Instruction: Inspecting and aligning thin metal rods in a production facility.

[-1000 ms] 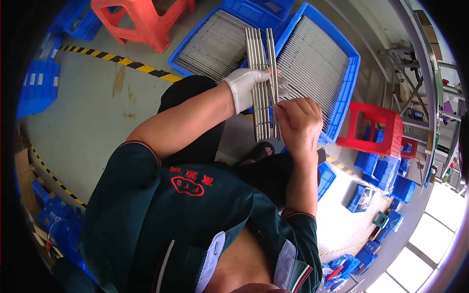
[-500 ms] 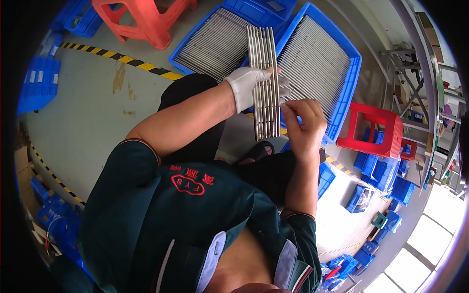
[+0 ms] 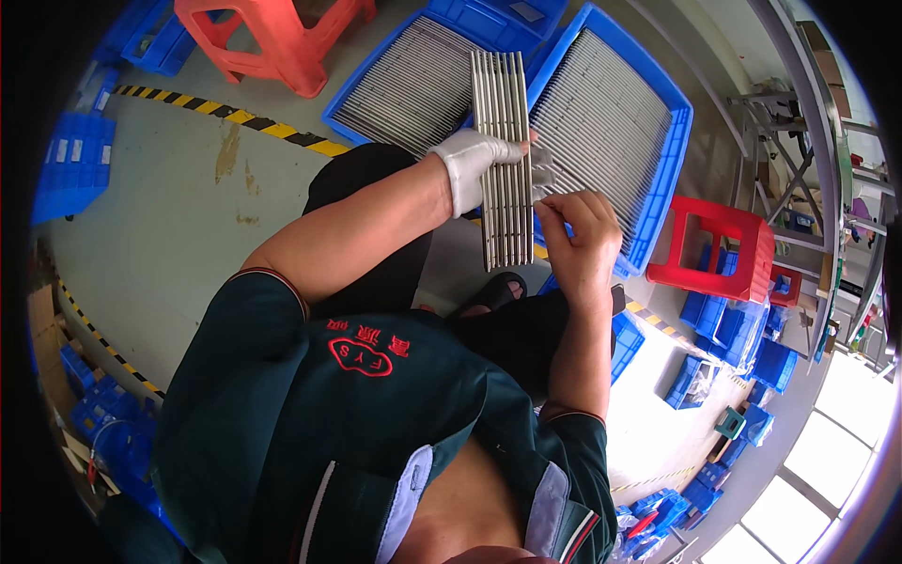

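Observation:
My left hand (image 3: 477, 169), in a white glove, grips a long bundle of thin metal rods (image 3: 504, 113) held flat like a panel in front of me. My bare right hand (image 3: 583, 240) is at the bundle's right edge, fingers curled and pinching a small grey piece (image 3: 542, 169) against the rods. Beyond the bundle lie two blue trays, the left tray (image 3: 376, 113) and the right tray (image 3: 672, 141), both filled with rows of the same metal rods.
A red plastic stool (image 3: 272, 38) stands at the far left, another red stool (image 3: 719, 249) at the right. Yellow-black floor tape (image 3: 225, 117) crosses the grey floor. Several small blue bins (image 3: 75, 160) lie at the left, right and lower edges.
The rod bundle has been raised and shifted slightly forward. My right hand slid from covering its lower right part to pinching at its right edge.

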A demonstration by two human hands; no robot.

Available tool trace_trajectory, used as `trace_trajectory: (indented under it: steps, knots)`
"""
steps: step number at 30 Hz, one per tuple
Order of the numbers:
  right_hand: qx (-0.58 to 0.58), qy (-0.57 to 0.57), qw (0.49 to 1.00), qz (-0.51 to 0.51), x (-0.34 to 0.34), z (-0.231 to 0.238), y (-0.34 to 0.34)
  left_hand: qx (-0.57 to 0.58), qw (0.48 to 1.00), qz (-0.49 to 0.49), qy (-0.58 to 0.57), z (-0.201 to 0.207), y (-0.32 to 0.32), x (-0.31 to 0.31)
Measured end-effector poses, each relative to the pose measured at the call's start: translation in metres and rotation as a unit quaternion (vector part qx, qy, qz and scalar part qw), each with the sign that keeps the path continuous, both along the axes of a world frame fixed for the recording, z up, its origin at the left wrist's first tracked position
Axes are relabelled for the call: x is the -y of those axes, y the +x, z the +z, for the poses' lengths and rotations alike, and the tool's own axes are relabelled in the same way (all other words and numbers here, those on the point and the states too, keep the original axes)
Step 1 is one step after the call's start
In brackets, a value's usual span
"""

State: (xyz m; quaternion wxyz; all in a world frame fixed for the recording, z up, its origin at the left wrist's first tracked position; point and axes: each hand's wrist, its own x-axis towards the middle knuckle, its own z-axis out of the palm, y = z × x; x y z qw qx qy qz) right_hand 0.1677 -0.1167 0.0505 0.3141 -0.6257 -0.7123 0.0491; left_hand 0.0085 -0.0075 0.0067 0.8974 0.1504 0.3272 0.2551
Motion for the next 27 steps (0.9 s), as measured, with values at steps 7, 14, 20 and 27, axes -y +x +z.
trace_trajectory:
  steps: [7, 14, 20, 27]
  knots:
    - [0.134, 0.05, 0.988, 0.049, 0.001, 0.009, -0.008, -0.009, 1.0, 0.011, -0.017, -0.001, 0.002, 0.0]
    - [0.151, 0.029, 0.987, 0.045, 0.0, 0.015, -0.009, -0.023, 1.0, 0.016, -0.011, 0.002, 0.003, 0.002]
    - [0.188, 0.017, 0.981, 0.052, 0.003, 0.017, -0.01, -0.026, 0.999, 0.023, -0.017, 0.003, 0.005, 0.003]
    - [0.151, 0.055, 0.986, 0.048, -0.001, 0.011, -0.012, -0.032, 0.999, 0.029, -0.022, 0.005, 0.007, 0.005]
